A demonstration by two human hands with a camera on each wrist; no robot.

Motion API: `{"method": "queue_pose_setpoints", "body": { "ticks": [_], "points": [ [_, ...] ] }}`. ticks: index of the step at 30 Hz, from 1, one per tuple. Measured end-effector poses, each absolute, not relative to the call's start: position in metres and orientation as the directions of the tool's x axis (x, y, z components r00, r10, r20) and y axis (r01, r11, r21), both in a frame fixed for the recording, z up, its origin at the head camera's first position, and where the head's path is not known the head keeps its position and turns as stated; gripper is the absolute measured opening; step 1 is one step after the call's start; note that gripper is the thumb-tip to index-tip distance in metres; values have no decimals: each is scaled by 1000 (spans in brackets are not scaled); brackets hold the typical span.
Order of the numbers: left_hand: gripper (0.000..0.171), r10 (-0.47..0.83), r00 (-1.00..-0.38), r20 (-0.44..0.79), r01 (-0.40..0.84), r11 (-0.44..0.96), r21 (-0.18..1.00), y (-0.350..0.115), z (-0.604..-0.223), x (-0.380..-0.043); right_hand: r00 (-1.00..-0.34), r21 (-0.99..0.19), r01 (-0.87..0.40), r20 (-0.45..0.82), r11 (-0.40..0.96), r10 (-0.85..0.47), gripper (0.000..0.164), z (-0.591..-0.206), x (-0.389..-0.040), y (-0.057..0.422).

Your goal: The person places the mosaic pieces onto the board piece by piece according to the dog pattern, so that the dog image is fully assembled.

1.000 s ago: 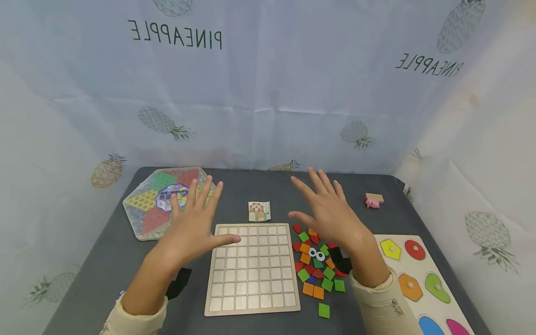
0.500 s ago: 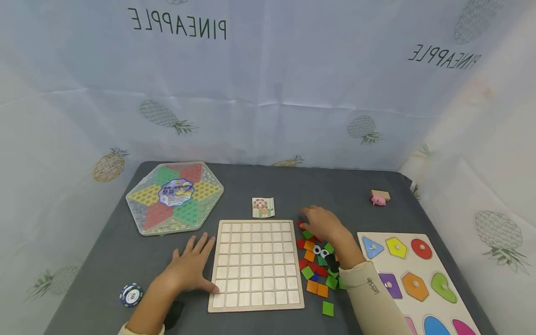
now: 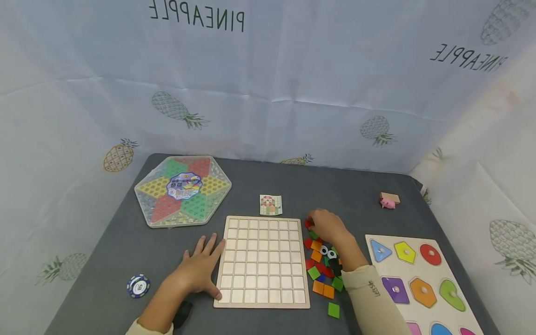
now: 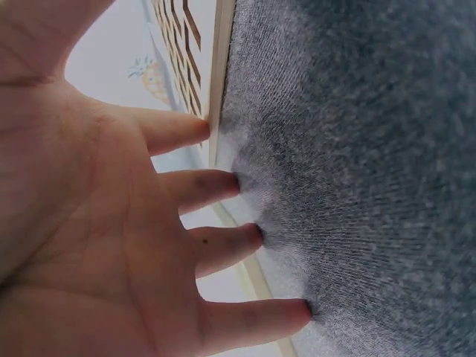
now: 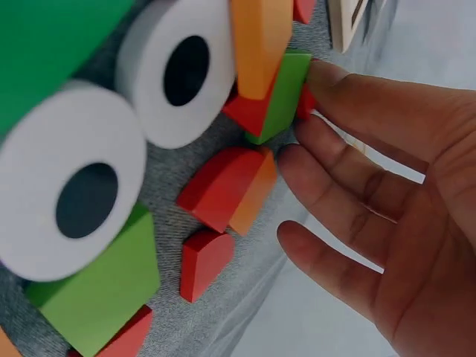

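A wooden grid board (image 3: pixel 263 260) with square recesses lies in the middle of the table. My left hand (image 3: pixel 197 270) rests at its left edge with fingers spread; the thumb touches the lower left corner and the index fingertip the rim. In the left wrist view the other fingertips press on the grey cloth. Right of the board lies a scattered pile of red, green, orange and blue blocks (image 3: pixel 318 288). At the pile's far end my right hand (image 3: pixel 328 225) pinches a red block (image 5: pixel 306 103) between thumb and fingers. Two white eye discs (image 5: pixel 71 182) lie nearer the wrist.
A small pattern card (image 3: pixel 271 204) lies beyond the board. A hexagonal boxed game (image 3: pixel 167 207) is at the back left, a poker chip (image 3: pixel 138 286) at the front left. On the right are a knobbed shape puzzle (image 3: pixel 408 274) and a pink pig figure (image 3: pixel 387 203).
Both hands came down from above the table, the left to the board's edge, the right to the far blocks, where its fingers closed on a red block. The head view shifted slightly.
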State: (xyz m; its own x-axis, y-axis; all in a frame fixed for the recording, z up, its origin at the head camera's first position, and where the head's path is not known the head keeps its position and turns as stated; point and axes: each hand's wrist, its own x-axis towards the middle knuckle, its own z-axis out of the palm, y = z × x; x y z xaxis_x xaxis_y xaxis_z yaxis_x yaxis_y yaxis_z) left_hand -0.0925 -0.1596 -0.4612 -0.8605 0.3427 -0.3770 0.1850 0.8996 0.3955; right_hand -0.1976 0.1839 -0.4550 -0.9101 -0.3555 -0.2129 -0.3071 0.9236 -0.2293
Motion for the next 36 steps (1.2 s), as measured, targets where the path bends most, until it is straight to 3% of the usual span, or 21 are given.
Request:
{"method": "queue_pose_setpoints", "body": {
  "ticks": [10,13,18,24,36],
  "points": [
    [131,328,-856,-399,181,915,361,-160,-460,-96,-903,-258,-312,-219,914,-370,15,-457,-204,179],
    [130,330,-858,-393,190,916,355,-159,-456,-99,-920,-264,-305,-167,915,-355,13,-454,-208,175],
    [131,333,-855,-397,194,916,351,-158,-453,-101,-916,-440,-333,-59,834,-397,13,-443,-213,143],
    [132,316,-859,-404,176,922,346,-158,-457,-99,-841,-653,-349,-99,673,-532,7,-448,-218,79],
    [132,306,-854,-422,168,928,332,-155,-462,-98,-823,-563,-416,-100,714,-559,6,-471,-216,26]
  ]
}}
